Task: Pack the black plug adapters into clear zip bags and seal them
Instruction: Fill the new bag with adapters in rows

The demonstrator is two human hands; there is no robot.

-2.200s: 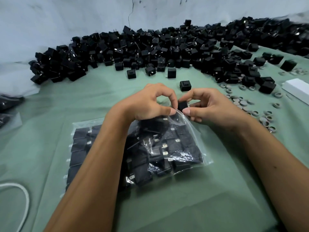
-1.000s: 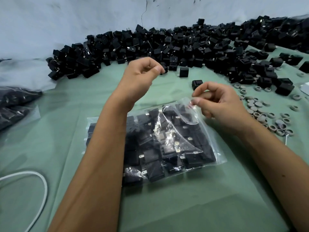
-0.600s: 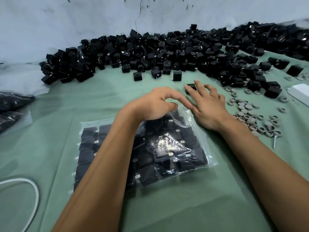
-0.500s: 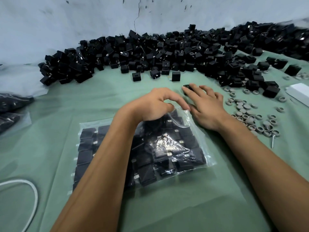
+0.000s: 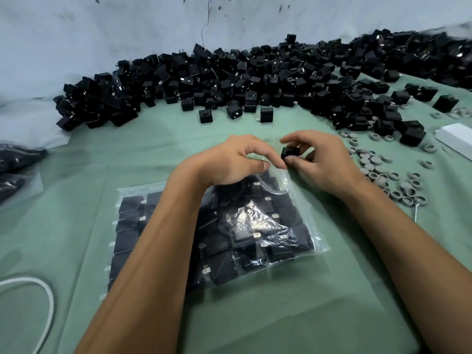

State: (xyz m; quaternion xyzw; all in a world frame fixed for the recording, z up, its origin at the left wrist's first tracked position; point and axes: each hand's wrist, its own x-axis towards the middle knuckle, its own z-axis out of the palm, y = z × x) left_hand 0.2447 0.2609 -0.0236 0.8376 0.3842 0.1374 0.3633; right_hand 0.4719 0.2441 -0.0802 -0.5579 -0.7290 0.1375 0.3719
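The black plug adapter (image 5: 290, 152) is being pinched between the thumb and fingers of the right hand (image 5: 321, 164), just beyond the far right corner of the clear zip bag (image 5: 255, 226). The adapter appears to be small, rigid and light; judging by its smooth plastic faces, a pinch across two opposite flat sides is the secure hold, clear of the metal prongs. The left hand (image 5: 229, 162) is gripping the mouth of the bag with curled fingers, holding the thin film up. The film is soft and slippery and is likely to collapse if released. The bag is lying near the middle of the green table (image 5: 281, 315), packed with rows of adapters. The loose adapter pile (image 5: 229, 80) is running along the far edge, and grey rings (image 5: 378, 172) are lying toward the right edge.
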